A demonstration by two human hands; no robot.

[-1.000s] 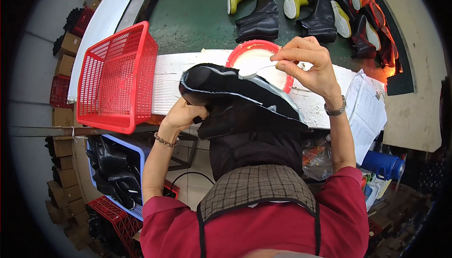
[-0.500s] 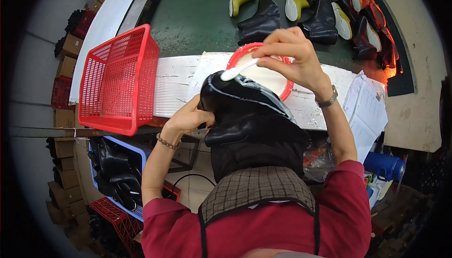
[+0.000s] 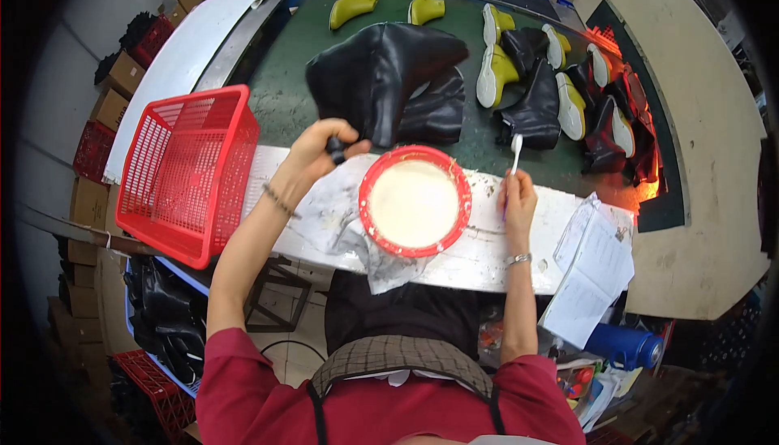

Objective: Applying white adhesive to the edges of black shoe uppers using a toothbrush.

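Above one red bowl (image 3: pixel 415 203): one black boot (image 3: pixel 381 72)

Black boot (image 3: pixel 381 72) hides another boot (image 3: pixel 434 112) behind — brush (image 3: pixel 514 153) bristles blurred.

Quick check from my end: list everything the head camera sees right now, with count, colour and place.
boot: one, black, held up over the green belt
brush: one, white, upright at the bench's far edge
bowl: one, red rim, pale contents, on the bench between the hands
belt: one, green, beyond the bench
boots on lasts: several, black on yellow-green lasts, on the belt's right
basket: one, red, bench's left end
papers: a few white sheets, bench's right end
boxes: several, brown, floor at left
left hand: grips the boot from below
right hand: holds the brush
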